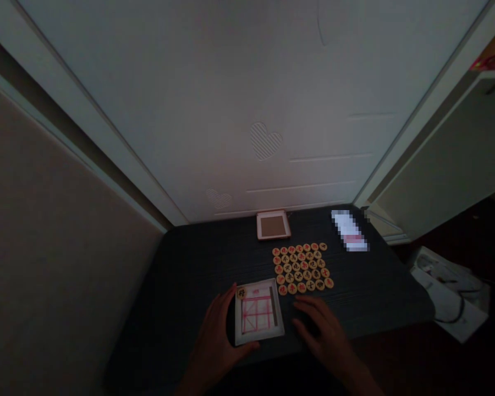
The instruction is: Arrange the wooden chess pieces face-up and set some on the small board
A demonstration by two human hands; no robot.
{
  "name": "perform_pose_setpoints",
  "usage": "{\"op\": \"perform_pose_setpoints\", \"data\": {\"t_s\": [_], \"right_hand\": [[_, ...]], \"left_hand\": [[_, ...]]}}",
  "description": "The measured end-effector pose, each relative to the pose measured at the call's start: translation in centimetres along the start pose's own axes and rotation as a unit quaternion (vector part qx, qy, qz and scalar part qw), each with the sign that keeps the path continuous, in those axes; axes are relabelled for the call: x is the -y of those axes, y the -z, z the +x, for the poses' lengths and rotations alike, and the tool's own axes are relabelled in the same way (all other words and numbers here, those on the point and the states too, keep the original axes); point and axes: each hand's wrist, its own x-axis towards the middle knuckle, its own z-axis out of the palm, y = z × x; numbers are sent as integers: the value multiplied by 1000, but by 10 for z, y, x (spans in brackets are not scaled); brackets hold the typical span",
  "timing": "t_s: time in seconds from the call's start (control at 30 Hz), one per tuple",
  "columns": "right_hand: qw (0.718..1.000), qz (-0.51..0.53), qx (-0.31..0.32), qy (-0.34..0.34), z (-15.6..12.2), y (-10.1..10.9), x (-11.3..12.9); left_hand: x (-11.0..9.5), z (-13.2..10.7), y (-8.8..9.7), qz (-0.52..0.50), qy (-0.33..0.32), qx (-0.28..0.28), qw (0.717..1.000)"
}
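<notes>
My left hand (218, 333) grips a shallow white square box (279, 319) by its left side, fingers at the upper left corner and thumb along the near edge. Pink lines form a grid inside the box, and a round xiangqi piece (241, 293) sits in its upper left corner. To the right of the box is my right hand (324, 333), fingers apart, with nothing visible in it. Just beyond its fingertips, many wooden xiangqi pieces (304, 265) with red and black characters lie in close rows on the dark table (206, 264).
A white-and-brown square box lid or tray (273, 213) lies at the table's back, near the white panel (231, 110). At the back right is a bright, pixelated rectangle (350, 230). Right of the table, a white box or bag (449, 291) stands lower down.
</notes>
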Motion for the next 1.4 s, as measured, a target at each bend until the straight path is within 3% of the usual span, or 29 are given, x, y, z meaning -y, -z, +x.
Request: {"op": "perform_pose_setpoints", "data": {"t_s": [0.1,0.27,0.77,1.1,1.4], "right_hand": [[999,-36,-39,-1,-3,13,-17],[996,-78,-32,0,-3,23,-32],[993,-116,-6,9,-3,18,-39],[994,-107,-12,6,-20,31,-32],[992,-123,5,25,-14,31,-42]], "left_hand": [[0,0,0,1,6,2,1000],[-1,1,0,3,5,3,1000],[-3,2,1,17,2,8,1000],[-3,2,2,12,-4,9,1000],[1,2,0,15,-11,2,1000]]}}
